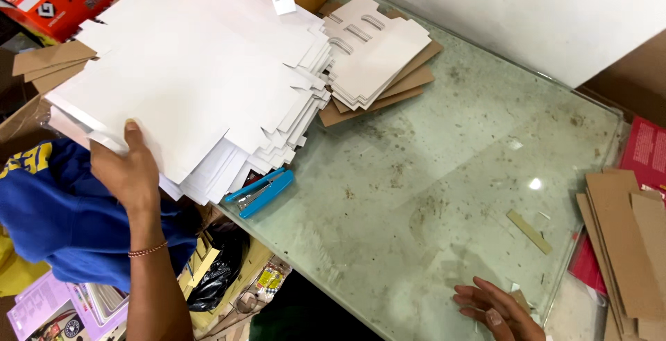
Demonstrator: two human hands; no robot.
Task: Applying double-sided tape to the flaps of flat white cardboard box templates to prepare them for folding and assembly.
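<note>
**Left hand on the sheet stack, right hand idle at the near edge**

Head view: your left hand is closed on the near edge of the stack of white die-cut sheets, thumb on top and fingers tucked out of sight beneath, so it holds the topmost sheets. The stack lies fanned across the far-left part of the glass surface, its lower corner overhanging the edge towards you. These sheets look like thin card: light one at a time, heavy as a pile, stiff enough to keep flat yet likely to bend if lifted by one corner. The faces look smooth, so expect sheets to slide on each other. The flat edge margin, where your thumb is, seems the best place to pinch, away from the notched tabs.

Your right hand rests open at the near-right edge of the glass, fingers loosely spread, holding nothing, well apart from the stack.

A blue stapler lies just beside the stack's lower corner. Brown-backed card pieces sit touching the stack's far-right side, and plain cardboard strips are piled at the right edge.
</note>
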